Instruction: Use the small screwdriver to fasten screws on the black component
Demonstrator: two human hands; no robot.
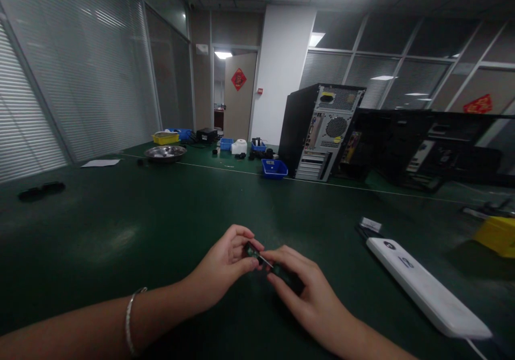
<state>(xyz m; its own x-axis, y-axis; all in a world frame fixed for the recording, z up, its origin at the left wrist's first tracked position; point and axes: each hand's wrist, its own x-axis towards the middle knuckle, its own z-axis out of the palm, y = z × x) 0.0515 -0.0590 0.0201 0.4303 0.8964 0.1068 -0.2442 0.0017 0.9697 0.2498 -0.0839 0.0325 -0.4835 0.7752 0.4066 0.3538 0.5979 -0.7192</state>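
My left hand point(229, 258) pinches a small dark green and black part point(252, 251), which looks like a little circuit board, between thumb and fingers. My right hand point(306, 282) is closed around the dark handle of what looks like a screwdriver point(267, 262). Its thin metal shaft points left and meets or nearly meets the small part; exact contact is too small to tell. Both hands are just above the green tabletop point(169, 231), close together, and the fingers partly cover both things.
A long white casing point(426, 285) with a cable lies at right, near a yellow box point(497, 236). Further back stand a computer tower point(322, 132), a blue tray point(274, 169) and a metal bowl point(164, 153). Sunglasses-like dark items point(41, 190) lie at left, near white paper point(100, 163).
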